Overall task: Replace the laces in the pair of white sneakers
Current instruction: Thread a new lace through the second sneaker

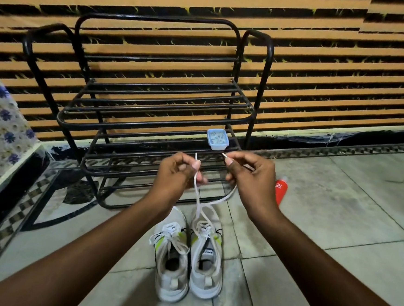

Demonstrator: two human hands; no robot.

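Left hand (179, 172) pinching one tip of the white lace (200, 201), right hand (247, 174) pinching the other, lace running up from the right sneaker (205, 261)

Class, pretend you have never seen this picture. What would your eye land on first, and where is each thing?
Mid-picture, the left hand and the right hand each pinch one end of a white lace, which runs down into one of the white sneakers on the tiled floor. Behind them stands a black metal rack with a small blue tub on a shelf, against a boldly striped wall.
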